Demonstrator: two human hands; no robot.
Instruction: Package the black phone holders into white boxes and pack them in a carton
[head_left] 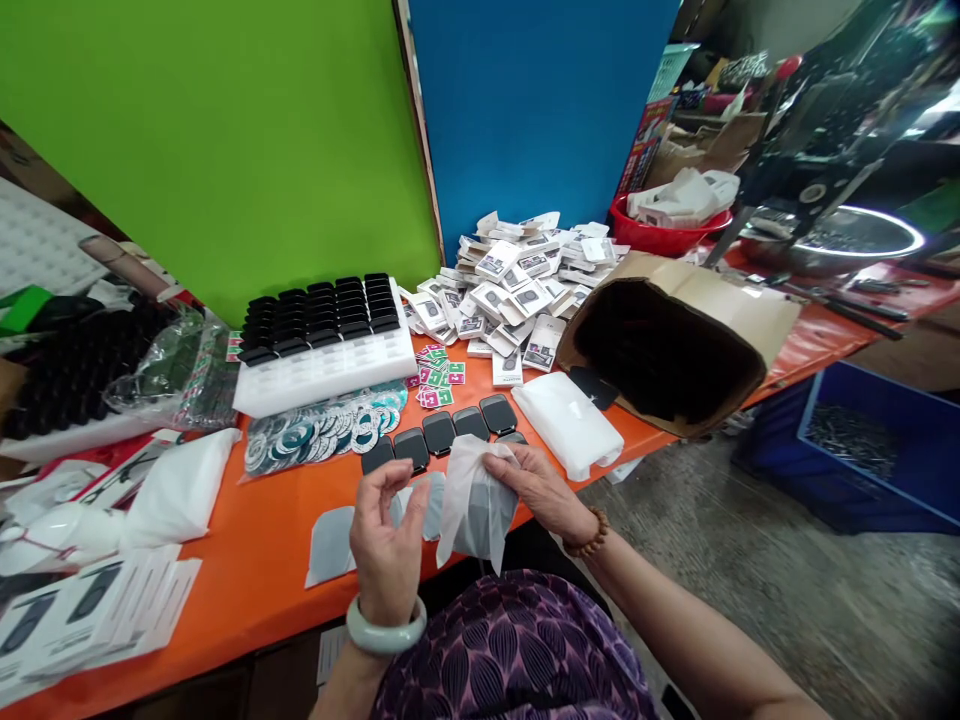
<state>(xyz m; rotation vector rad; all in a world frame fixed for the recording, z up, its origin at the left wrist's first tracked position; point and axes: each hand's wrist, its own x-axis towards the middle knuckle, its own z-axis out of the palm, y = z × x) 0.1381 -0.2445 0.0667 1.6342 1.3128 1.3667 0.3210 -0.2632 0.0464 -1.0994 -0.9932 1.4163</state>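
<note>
— What do the hands have?

— The right hand (536,490) grips a thin plastic sleeve (459,478) at its top right edge, fingers closed on it; a dark flat piece (484,515) shows through the film; the sleeve hangs over the near edge of the orange table (255,560), about mid-scene.

— And the other hand?

— The left hand (386,545) is raised just left of the sleeve, fingers drawn narrow towards the thumb; whether they actually pinch the film I cannot tell.

— What lies about them?

— Just beyond the hands, a row of black pads (439,432); under the left hand, flat grey sleeves (330,545) on the table; right of the row, a stack of white bags (570,425); further right, a cardboard box (720,300) on its side, mouth towards the person.

— Further back?

— A white tray (322,375) loaded with black pieces; in front of it a bag of round stickers (315,435); small green and pink packets (435,378) beside that; a heap of small white boxes (510,290) against the blue panel (525,110); a red basin (664,238) far right; a blue crate (877,440) on the floor.
</note>
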